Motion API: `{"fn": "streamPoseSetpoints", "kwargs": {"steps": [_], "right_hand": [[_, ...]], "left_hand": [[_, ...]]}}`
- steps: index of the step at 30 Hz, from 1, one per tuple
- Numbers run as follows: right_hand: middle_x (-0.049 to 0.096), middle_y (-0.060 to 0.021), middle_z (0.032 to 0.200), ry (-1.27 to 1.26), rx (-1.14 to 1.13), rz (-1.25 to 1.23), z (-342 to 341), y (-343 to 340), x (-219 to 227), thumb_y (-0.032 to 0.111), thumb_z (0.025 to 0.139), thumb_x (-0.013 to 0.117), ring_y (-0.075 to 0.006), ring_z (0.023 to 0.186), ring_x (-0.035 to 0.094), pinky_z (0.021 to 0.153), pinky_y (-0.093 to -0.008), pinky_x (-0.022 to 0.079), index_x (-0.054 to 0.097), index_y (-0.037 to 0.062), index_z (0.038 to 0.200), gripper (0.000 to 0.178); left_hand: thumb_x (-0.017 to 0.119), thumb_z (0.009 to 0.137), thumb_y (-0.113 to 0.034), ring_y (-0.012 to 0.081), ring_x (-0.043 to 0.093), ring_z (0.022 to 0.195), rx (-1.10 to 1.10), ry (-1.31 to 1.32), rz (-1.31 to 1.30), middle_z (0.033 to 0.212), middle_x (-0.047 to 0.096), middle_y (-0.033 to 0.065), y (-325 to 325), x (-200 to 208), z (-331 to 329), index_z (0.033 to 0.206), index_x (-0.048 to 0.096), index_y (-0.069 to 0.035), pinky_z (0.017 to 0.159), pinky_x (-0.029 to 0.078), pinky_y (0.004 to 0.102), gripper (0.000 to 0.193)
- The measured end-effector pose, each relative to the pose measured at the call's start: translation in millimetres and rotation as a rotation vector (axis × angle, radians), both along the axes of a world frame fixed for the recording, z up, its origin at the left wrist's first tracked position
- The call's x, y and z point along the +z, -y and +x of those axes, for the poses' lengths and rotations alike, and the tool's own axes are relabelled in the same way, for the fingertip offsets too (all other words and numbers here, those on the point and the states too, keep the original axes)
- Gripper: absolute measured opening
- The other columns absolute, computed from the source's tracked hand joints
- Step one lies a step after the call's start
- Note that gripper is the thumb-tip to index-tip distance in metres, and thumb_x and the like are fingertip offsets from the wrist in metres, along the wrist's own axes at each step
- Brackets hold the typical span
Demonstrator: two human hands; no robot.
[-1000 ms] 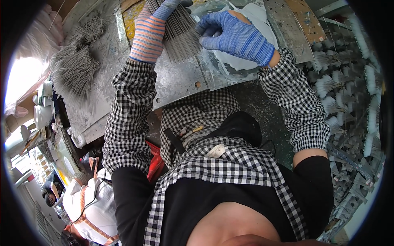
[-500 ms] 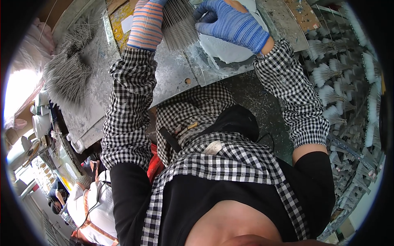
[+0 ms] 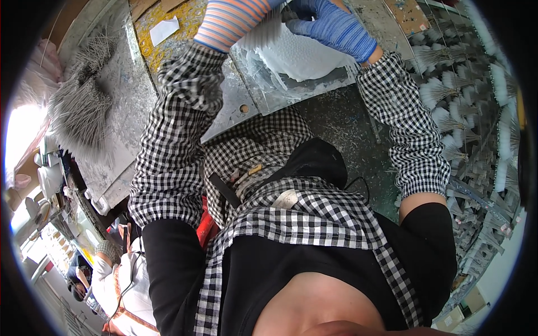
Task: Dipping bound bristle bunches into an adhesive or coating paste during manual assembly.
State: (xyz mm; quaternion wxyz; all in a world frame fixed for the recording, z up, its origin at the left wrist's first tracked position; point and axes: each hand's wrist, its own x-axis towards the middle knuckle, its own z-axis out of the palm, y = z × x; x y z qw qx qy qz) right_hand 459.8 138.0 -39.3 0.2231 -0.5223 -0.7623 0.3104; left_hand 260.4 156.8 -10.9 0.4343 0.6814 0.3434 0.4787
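My left hand [image 3: 235,21], in an orange and blue striped glove, reaches to the table's far side, its fingers partly cut off by the top edge. It grips a bundle of thin grey wires [image 3: 264,32], blurred by motion, whose lower ends hang over a white paste-like mass [image 3: 308,59]. Close on the bundle's right is my right hand [image 3: 335,31], in a blue striped glove. Its fingers curl toward the bundle with the thumb pointing left; whatever they hold is hidden. The white mass lies spread on a flat sheet [image 3: 328,87] at the table edge.
Loose piles of grey wires [image 3: 81,115] lie on the metal table [image 3: 131,106] at the left. A white paper piece [image 3: 164,31] rests on a yellow-stained board [image 3: 190,19]. Racks of white-tipped wire bunches [image 3: 454,115] stand at the right. Another person [image 3: 126,285] is at lower left.
My left hand has moved right with the wire bundle, which is now over the white mass near my right hand. My right hand has shifted slightly right and up.
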Motion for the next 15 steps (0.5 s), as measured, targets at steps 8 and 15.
{"fn": "streamPoseSetpoints", "kwargs": {"steps": [8, 15], "right_hand": [[0.063, -0.0117, 0.134, 0.170, 0.069, -0.187, 18.1, -16.8, -95.8, 0.051, 0.097, 0.059, -0.0242, 0.123, 0.059, 0.108, -0.0346, 0.046, 0.059, 0.0118, 0.139, 0.058], [0.057, -0.0117, 0.149, 0.233, 0.129, -0.095, 34.5, -30.9, -165.6, 0.055, 0.106, 0.045, -0.0262, 0.136, 0.054, 0.116, -0.0353, 0.044, 0.052, 0.0175, 0.150, 0.058]], "left_hand": [[0.084, 0.072, -0.026, 0.0319, 0.066, 0.100, -0.023, -0.699, 0.734, 0.102, 0.071, 0.0097, -5.9, -20.6, 7.5, 0.117, 0.066, -0.014, 0.089, 0.052, 0.0440, 0.049], [0.083, 0.071, -0.025, 0.0303, 0.066, 0.096, -0.046, -0.738, 0.748, 0.098, 0.070, 0.0076, -6.1, -40.7, 8.9, 0.111, 0.066, -0.016, 0.084, 0.053, 0.0429, 0.045]]}}
